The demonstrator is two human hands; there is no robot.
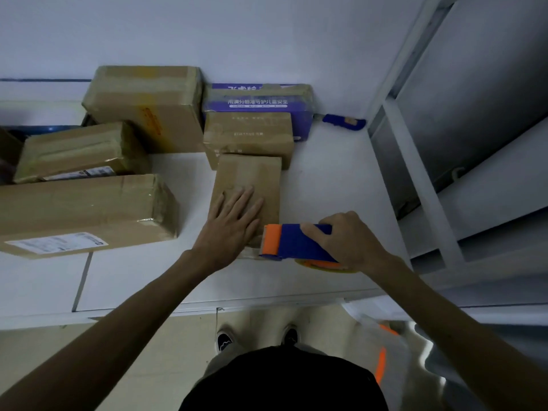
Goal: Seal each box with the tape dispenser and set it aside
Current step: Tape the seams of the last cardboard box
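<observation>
A small brown cardboard box [252,179] lies on the white table [326,185] in the middle of the head view. My left hand [232,225] presses flat on its near end with straight fingers. My right hand [348,241] grips the blue and orange tape dispenser [292,241], whose orange front end meets the box's near right corner. A roll of tan tape shows under the dispenser.
Several taped brown boxes [86,209] are piled at the left and back. A purple printed box [258,100] stands against the wall behind another brown box [249,134]. A blue utility knife [344,121] lies at the back right. White shelving [421,173] rises on the right.
</observation>
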